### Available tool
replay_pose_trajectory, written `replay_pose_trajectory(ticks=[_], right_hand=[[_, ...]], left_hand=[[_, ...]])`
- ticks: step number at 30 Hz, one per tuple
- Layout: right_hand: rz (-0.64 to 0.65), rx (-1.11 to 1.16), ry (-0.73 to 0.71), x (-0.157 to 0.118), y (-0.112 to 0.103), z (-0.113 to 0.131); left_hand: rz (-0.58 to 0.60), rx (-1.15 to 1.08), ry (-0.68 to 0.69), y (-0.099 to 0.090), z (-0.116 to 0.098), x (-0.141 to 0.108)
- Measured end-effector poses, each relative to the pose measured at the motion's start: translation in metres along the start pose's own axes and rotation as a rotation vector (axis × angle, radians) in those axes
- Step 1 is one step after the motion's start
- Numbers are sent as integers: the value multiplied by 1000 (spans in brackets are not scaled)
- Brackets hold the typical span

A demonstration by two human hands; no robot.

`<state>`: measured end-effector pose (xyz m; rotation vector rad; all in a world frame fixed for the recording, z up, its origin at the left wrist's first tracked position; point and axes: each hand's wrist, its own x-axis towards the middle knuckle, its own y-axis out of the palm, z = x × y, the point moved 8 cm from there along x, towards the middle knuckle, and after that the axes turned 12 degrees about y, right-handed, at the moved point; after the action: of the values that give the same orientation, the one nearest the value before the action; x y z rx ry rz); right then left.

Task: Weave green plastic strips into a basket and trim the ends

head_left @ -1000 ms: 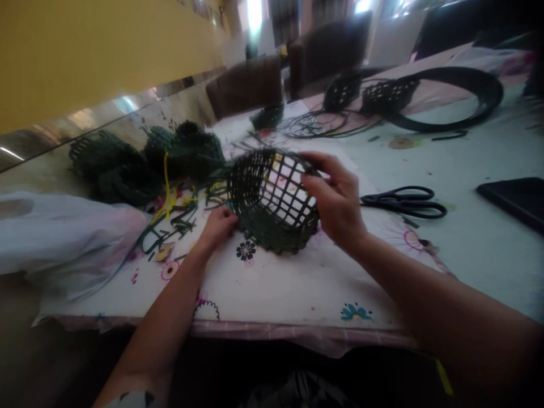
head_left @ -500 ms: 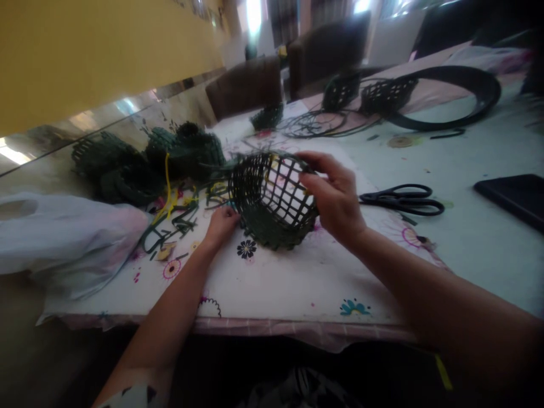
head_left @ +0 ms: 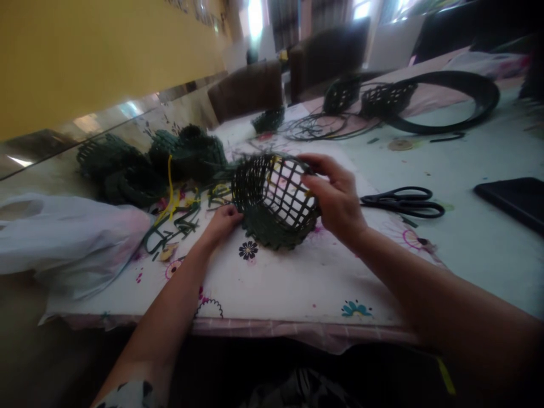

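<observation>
One hand [head_left: 221,225] touches; other hand [head_left: 335,198] clasps latticed green-strip basket [head_left: 272,235].

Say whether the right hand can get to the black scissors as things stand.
Probably yes: the right hand lies close beside the black scissors, with nothing in between. But it is holding the dark green woven basket, so it would likely have to let go first.
</observation>
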<state>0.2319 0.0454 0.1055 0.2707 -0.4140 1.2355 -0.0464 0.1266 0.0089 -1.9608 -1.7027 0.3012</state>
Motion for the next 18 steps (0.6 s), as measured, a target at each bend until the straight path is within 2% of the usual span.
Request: replay_pose_trajectory(ticks=[6, 13, 18], right_hand=[[3, -3, 2, 1, 0, -1], [1, 40, 7, 4, -2, -5], [7, 86, 3, 8, -3, -9]], left_hand=[[-7, 106, 61, 0, -1, 1], [-30, -204, 70, 9, -8, -7], [-39, -198, 60, 8, -7, -9]])
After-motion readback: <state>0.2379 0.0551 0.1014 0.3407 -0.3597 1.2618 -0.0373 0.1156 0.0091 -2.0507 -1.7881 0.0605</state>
